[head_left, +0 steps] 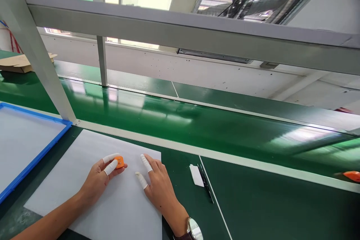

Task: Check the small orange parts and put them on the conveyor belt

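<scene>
Left hand (102,178) pinches a small orange plastic piece (119,162) between white-capped fingertips, just above the pale grey foam sheet (118,210) on the dark green worktop (253,202). Right hand (157,185) rests flat and released on the sheet, close by. A black pen (206,183) and white paper slip (196,175) lie right.

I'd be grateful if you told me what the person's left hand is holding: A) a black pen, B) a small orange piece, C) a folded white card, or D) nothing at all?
B: the left hand pinches a small orange piece between its white-capped fingertips above the white sheet, while the black pen and white card lie untouched on the green table to the right, beyond the right hand.
</scene>
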`<action>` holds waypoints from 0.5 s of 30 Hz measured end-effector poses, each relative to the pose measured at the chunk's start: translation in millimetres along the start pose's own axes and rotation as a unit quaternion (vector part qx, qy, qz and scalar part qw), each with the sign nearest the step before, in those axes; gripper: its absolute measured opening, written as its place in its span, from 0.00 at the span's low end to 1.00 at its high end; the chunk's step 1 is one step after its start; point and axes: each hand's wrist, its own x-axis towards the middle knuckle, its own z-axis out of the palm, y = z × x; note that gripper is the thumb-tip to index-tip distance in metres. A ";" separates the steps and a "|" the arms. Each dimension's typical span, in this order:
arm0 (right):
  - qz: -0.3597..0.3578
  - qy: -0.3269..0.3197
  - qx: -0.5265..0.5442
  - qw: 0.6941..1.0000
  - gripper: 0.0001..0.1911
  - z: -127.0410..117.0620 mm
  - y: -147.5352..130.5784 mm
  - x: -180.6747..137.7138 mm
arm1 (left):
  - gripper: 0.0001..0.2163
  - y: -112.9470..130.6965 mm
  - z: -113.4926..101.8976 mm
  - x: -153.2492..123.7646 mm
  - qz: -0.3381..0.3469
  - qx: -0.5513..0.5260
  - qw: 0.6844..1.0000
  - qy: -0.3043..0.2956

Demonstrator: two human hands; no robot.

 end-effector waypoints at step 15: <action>-0.022 -0.011 -0.031 0.999 0.17 5.8 -0.9 -1.7 | 0.25 3.5 3.1 -6.7 -0.005 0.056 0.997 -0.050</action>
